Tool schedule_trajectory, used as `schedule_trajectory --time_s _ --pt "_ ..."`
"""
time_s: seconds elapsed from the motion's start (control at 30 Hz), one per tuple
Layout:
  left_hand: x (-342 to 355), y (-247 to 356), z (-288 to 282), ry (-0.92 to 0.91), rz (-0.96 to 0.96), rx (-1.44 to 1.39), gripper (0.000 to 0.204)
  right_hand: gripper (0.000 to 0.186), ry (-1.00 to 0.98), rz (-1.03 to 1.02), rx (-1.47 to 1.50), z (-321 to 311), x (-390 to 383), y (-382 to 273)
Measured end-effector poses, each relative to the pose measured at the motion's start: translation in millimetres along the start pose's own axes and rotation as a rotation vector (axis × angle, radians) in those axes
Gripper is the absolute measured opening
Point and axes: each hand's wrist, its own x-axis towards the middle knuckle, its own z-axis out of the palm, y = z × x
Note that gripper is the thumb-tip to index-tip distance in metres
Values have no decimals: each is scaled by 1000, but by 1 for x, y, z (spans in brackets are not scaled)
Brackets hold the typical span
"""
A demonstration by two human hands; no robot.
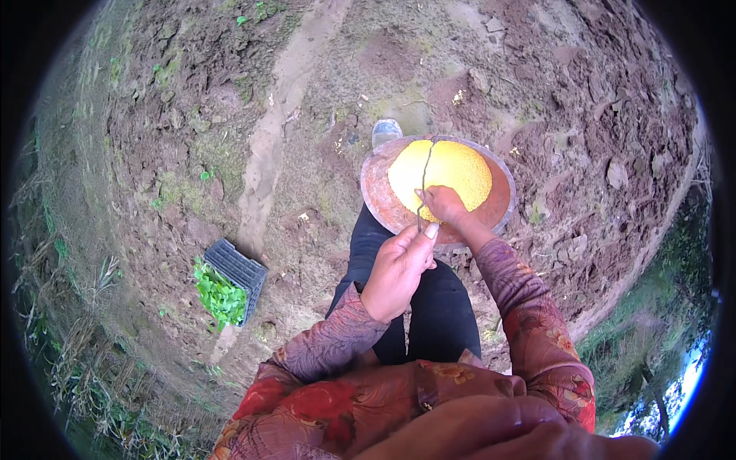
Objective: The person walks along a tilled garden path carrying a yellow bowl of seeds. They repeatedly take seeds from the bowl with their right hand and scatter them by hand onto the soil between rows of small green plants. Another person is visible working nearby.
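Observation:
A wide, reddish, dirt-stained bucket (376, 188) tilts in front of my legs, partly filled with bright yellow granules (464, 165). A thin bent wire handle (427, 162) arches over its mouth. My left hand (399, 272) grips the near end of that handle, thumb pressed along it. Inside the bucket, my right hand (447, 205) is at the granules' surface, just right of the wire, its fingers curled closed. What lies within those fingers is mostly hidden.
A black plastic crate (238, 264) with green leafy seedlings (218, 295) sits on rough brown soil (184, 192) to the left. A smooth pale strip (268, 146) crosses the ground. My shoe (386, 132) shows beyond the bucket. Dry stalks and plants line the edges.

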Motion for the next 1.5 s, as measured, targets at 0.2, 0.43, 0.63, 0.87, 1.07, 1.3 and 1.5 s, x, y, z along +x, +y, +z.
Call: schedule_trajectory --time_s 0.2,0.43,0.63,0.87,1.07,1.3,1.5 --pt "96 51 -21 54 -34 -68 26 30 -284 135 1386 -117 43 -14" --pt "171 112 -69 309 -41 15 31 24 -268 29 1554 -226 132 -47" --pt "184 156 -90 572 -69 53 34 24 -250 79 1366 -252 202 -89" --pt "190 181 -114 655 -23 28 26 23 -306 155 1690 -277 218 -79" --pt "204 183 -88 745 11 -17 30 19 -69 181 1873 -352 206 -16" --pt "233 171 -13 655 -16 -140 30 25 341 105 1632 -461 212 64" --pt "254 165 47 538 -80 -106 32 21 28 57 1677 -503 243 21"
